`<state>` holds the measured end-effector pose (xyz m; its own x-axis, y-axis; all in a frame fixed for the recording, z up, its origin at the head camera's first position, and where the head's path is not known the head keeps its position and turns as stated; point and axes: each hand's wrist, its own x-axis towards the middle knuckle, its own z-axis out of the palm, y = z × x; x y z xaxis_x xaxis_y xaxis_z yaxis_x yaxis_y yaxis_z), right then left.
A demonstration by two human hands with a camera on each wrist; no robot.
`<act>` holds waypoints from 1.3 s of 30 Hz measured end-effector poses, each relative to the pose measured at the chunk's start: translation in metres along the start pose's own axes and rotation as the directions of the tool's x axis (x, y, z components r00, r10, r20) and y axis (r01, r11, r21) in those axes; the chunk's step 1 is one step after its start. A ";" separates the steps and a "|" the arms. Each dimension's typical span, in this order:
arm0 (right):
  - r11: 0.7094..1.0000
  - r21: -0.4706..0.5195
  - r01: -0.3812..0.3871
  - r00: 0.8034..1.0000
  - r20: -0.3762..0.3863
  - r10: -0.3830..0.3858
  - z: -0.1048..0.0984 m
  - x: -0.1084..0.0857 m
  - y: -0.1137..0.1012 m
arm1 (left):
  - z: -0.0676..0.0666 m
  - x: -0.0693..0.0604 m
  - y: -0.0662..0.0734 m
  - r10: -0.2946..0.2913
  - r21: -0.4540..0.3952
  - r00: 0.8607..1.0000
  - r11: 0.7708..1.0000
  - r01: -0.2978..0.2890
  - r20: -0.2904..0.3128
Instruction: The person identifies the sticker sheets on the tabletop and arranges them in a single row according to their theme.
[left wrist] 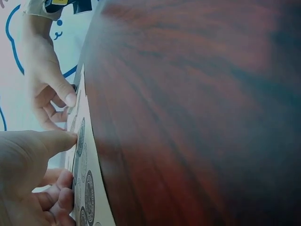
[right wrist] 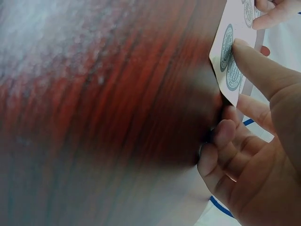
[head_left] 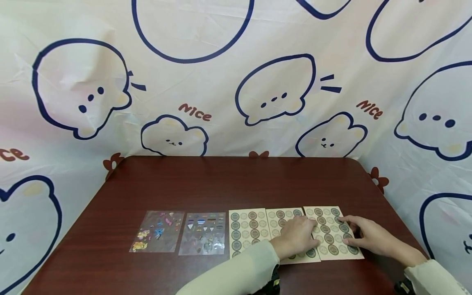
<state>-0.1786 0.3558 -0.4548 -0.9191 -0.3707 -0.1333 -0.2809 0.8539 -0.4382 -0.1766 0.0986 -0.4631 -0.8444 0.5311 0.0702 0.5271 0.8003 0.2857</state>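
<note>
Three cream sheets printed with rows of round grey-green and brown seal-like stickers lie side by side: the left sheet, the middle sheet and the right sheet. My left hand rests across the middle sheet, its fingertips and thumb reaching the right sheet's left edge. On that sheet's right side, my right hand touches the surface with its thumb and forefinger. The right wrist view shows the right thumb pressing near a corner, other fingers loosely bent beside the edge. Part of the middle sheet is hidden by the left hand.
Two clear plastic sheets lie left of the cream ones: one with colourful cartoon stickers, one with small silvery and blue shapes. All lie on a dark red-brown wooden table. A cartoon-printed cloth hangs behind and at both sides.
</note>
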 end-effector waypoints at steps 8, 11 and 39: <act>0.999 0.000 0.036 0.999 -0.015 -0.036 0.001 0.000 0.003 | -0.003 0.000 0.002 -0.007 0.004 1.000 1.000 0.007 0.016; 0.998 0.022 0.058 0.998 -0.021 -0.057 0.002 0.001 0.005 | -0.002 -0.001 0.002 -0.008 0.008 1.000 1.000 0.008 0.011; 0.995 0.034 0.093 0.995 -0.040 -0.091 0.003 -0.003 0.007 | -0.004 0.002 0.002 -0.003 0.002 1.000 1.000 0.003 0.020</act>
<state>-0.1774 0.3622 -0.4601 -0.9000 -0.4321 -0.0566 -0.3554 0.8029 -0.4787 -0.1779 0.0998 -0.4584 -0.8437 0.5345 0.0499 0.5252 0.8024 0.2835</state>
